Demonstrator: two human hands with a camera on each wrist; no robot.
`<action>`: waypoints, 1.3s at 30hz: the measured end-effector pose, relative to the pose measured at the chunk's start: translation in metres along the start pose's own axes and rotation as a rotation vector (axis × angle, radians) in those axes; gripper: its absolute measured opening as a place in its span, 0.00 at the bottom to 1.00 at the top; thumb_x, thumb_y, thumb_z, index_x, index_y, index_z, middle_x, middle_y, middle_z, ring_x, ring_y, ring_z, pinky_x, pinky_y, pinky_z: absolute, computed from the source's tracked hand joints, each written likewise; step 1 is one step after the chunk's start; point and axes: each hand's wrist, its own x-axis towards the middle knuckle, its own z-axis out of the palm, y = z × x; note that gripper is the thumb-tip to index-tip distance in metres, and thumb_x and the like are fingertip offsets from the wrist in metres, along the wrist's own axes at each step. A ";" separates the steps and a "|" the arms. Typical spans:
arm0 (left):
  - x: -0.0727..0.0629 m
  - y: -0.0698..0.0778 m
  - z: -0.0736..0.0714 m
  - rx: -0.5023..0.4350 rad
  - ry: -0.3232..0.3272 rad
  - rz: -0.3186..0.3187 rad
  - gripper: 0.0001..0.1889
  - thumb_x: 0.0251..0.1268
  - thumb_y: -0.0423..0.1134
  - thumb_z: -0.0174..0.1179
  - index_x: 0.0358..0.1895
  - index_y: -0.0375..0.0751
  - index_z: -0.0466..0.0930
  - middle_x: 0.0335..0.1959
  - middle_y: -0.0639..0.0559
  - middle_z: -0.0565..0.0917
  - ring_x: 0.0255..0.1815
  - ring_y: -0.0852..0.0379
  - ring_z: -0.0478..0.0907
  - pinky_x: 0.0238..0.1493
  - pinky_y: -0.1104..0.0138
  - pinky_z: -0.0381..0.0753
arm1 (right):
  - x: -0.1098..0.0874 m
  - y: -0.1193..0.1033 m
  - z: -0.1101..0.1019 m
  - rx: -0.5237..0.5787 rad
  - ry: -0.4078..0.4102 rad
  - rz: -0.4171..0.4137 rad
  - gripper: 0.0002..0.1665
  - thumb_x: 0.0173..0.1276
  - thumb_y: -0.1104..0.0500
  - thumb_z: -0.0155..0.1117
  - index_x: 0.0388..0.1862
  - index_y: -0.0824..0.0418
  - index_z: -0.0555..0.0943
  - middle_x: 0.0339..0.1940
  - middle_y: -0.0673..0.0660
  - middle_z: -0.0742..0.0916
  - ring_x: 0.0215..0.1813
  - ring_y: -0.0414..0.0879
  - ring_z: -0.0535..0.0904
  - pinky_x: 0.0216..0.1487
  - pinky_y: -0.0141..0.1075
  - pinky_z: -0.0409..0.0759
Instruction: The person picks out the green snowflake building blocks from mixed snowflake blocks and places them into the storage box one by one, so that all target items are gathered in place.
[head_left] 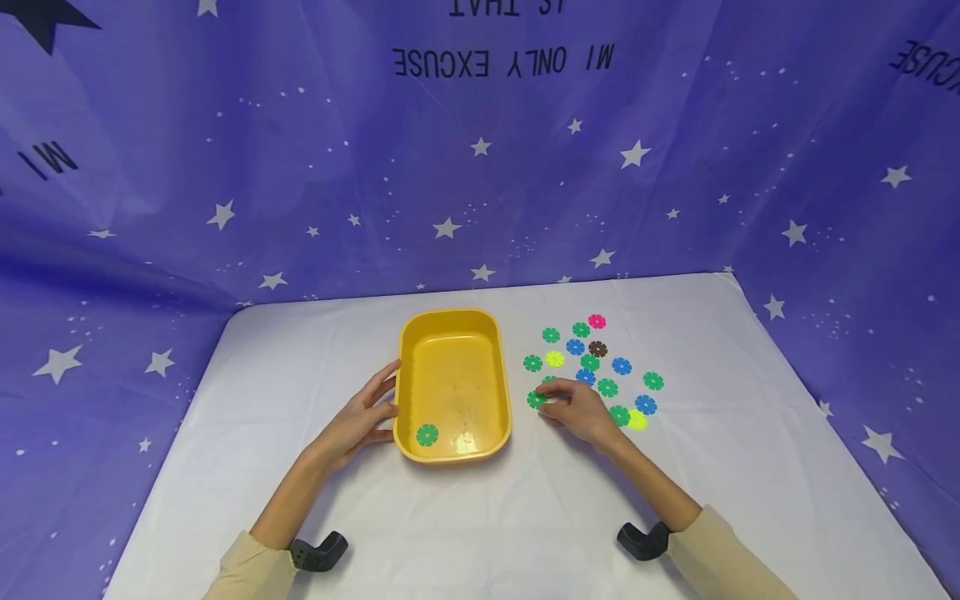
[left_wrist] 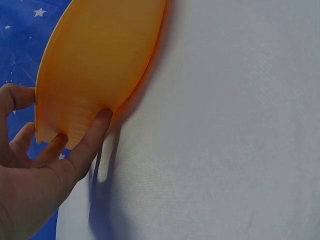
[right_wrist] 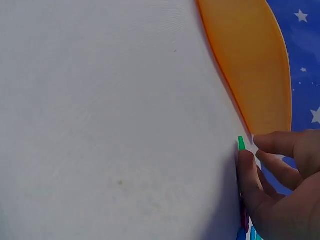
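In front of me hangs a violet-blue cloth backdrop [head_left: 420,150], softly rippled and turning along both sides, printed with white stars [head_left: 635,155], scattered pale specks [head_left: 301,90], black capital lettering [head_left: 504,61] and, up in the left corner, part of a big dark star [head_left: 48,17]. Below it spreads a broad table [head_left: 465,521] under a white covering, lightly creased, its far edge running close along the foot of the cloth. The light falls soft and fairly even, though by the wrist cameras the white looks greyer and the backdrop a plainer blue.
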 end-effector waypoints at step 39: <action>-0.001 0.000 -0.002 0.013 -0.013 0.007 0.42 0.68 0.30 0.54 0.81 0.58 0.47 0.81 0.43 0.45 0.71 0.35 0.63 0.53 0.49 0.81 | 0.006 -0.026 0.008 -0.129 0.048 -0.041 0.09 0.63 0.64 0.70 0.42 0.59 0.82 0.25 0.53 0.84 0.25 0.46 0.77 0.24 0.32 0.74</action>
